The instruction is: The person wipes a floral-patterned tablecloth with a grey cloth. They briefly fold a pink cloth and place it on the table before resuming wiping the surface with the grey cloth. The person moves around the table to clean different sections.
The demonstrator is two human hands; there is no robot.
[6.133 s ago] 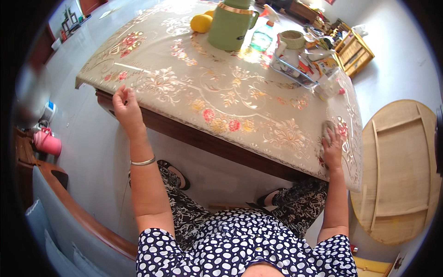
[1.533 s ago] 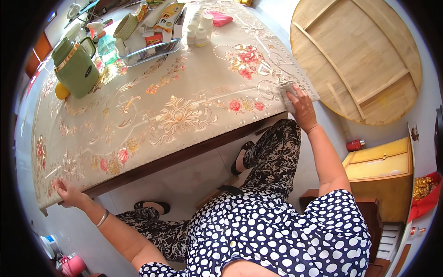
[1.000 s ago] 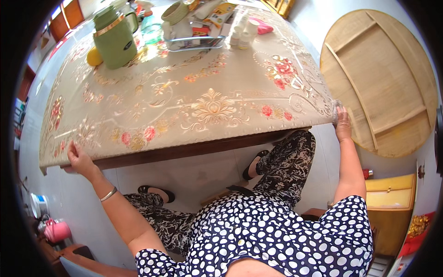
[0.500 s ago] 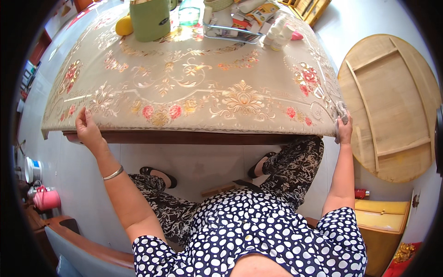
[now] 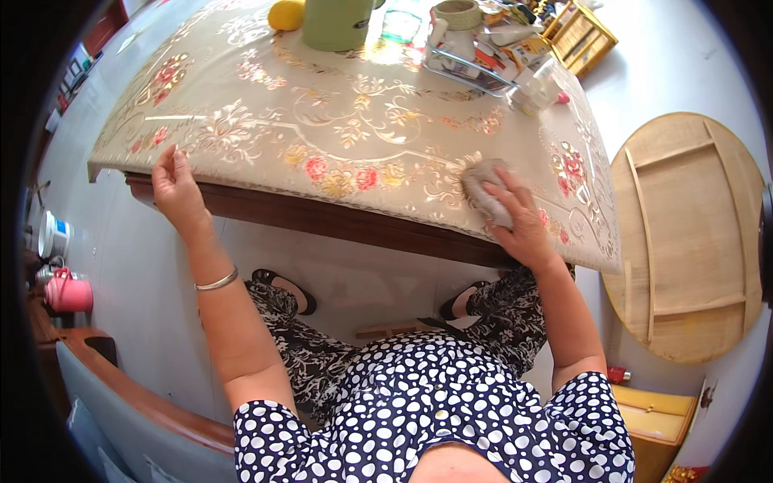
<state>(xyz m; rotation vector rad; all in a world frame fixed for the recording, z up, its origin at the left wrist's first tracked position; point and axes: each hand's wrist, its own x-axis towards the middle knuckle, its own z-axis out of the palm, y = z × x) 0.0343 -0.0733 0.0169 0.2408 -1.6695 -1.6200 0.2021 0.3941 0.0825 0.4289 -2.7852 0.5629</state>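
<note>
On the floor at the far left, a white tub (image 5: 54,233) and, nearer, a pink bucket (image 5: 68,291), both well apart from the counter (image 5: 322,217). Then, at the front edge near the left corner, the left hand (image 5: 179,191), loosely curled with thumb and fingertips drawn near each other; impossible to tell whether pinching the tablecloth (image 5: 270,149) or merely hovering by its rim. Better to rest lightly there, without tugging, so as not to ruck up the patterned cover. Further along, toward the back, a yellow fruit (image 5: 286,14), a green jug (image 5: 334,24) and a clear greenish bottle (image 5: 401,22) (best steered around, never bumped). Right of those, a clear tray (image 5: 469,74) heaped with small items. Well in front of the tray, near the front edge, the grey cloth (image 5: 481,183), bunched on the tablecloth under the right hand (image 5: 522,219), with fingers spread over the wad and thumb along its near side. For a good stroke, press evenly with the whole palm, flatten the wad for fuller contact, overlap each pass and ease off at the edge. Go gently beside the clear containers (image 5: 535,88) at the tray's right. Beyond, at the far right, a round wooden board (image 5: 684,241); mind the elbow there.
</note>
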